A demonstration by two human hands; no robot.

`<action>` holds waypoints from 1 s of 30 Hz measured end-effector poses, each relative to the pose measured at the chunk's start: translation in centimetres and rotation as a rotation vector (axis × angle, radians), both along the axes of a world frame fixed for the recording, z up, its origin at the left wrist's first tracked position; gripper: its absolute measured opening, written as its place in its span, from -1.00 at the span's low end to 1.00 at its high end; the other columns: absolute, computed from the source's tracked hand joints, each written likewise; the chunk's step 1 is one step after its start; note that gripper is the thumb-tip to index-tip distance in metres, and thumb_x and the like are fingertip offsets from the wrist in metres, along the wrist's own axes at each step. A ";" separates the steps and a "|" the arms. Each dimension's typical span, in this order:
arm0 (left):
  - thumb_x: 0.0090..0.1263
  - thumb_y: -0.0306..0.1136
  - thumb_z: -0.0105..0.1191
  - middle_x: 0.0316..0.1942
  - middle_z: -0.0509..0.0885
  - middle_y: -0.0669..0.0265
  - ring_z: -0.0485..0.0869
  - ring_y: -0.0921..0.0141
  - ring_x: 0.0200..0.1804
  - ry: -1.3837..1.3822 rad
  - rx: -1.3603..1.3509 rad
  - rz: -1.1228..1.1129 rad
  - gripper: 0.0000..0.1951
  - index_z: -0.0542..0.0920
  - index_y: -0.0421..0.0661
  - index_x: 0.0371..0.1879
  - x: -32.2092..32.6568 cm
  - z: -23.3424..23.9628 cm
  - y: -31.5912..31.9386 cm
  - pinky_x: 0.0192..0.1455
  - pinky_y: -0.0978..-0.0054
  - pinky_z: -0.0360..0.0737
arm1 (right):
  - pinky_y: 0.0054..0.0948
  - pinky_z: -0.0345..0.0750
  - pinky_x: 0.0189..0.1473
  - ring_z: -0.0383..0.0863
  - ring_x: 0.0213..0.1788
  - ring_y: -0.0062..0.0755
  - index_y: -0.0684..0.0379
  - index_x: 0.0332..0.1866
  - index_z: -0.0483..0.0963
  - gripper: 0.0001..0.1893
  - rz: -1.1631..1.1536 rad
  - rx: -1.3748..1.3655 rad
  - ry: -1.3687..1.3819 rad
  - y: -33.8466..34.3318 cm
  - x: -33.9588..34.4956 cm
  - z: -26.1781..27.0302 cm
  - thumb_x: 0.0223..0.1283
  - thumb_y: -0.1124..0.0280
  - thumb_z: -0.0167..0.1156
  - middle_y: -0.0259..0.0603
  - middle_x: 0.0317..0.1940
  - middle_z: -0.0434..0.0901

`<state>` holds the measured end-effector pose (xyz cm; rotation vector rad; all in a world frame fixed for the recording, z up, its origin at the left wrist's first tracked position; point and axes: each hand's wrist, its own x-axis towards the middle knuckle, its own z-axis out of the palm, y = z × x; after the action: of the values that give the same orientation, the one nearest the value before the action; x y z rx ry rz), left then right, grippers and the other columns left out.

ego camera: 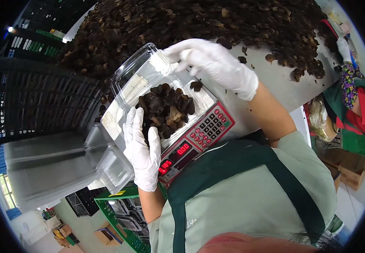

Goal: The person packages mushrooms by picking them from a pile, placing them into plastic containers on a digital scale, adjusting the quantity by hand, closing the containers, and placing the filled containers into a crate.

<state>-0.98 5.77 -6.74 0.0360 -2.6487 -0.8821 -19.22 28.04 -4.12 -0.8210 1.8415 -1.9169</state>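
Note:
A clear plastic clamshell box [198,106] sits on a red electronic scale [230,126], its hinged lid [130,64] raised on the far side. Dark wood-ear mushrooms [166,106] are heaped in the box's base, and one small piece [196,86] lies apart near the right side. My left hand [143,151], in a white glove, rests at the box's near left edge, thumb and fingers spread against the mushrooms. Over the far right corner, beside the lid, is my gloved right hand [214,64]. Its fingers are bent and blurred, so I cannot tell whether they grip anything. Red digits glow on the scale's display [182,148].
A large mushroom pile [201,22] covers the far part of the metal table [264,82]. Black crates [43,101] and stacked clear boxes [53,167] stand at left. Below is a green crate [106,202] holding packed boxes. Another person's gloved hand [343,49] is at far right.

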 end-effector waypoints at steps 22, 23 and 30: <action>0.51 -0.49 0.22 0.36 0.54 0.16 0.49 0.31 0.41 0.291 0.267 0.265 -0.56 0.53 -0.20 0.34 1.5 2.1 -3.3 0.52 0.32 0.33 | -0.23 0.62 0.10 0.63 0.13 -0.13 -0.12 0.26 0.59 -0.55 -0.413 0.897 0.708 8.0 2.4 -14.0 0.25 0.23 0.41 -0.24 0.08 0.62; 0.51 -0.49 0.22 0.36 0.54 0.16 0.49 0.31 0.41 0.300 0.268 0.263 -0.56 0.53 -0.20 0.34 1.6 2.1 -3.2 0.52 0.32 0.33 | -0.23 0.62 0.10 0.63 0.13 -0.13 -0.12 0.26 0.59 -0.55 -0.418 0.896 0.716 8.3 2.1 -15.1 0.25 0.23 0.41 -0.24 0.08 0.62; 0.35 -0.65 0.21 0.29 0.61 0.14 0.54 0.27 0.38 0.136 -0.007 -0.008 -0.58 0.65 -0.18 0.21 0.5 4.1 -1.9 0.49 0.30 0.38 | -0.54 0.54 0.15 0.65 -0.02 -0.59 0.25 0.01 0.69 -0.82 -0.586 0.364 0.207 9.0 1.1 -16.2 0.44 0.43 0.27 -0.34 -0.07 0.73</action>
<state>-0.48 3.84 -2.66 -0.0345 -2.5271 -0.8467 -18.17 37.03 -20.31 -0.3937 2.6838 -1.7432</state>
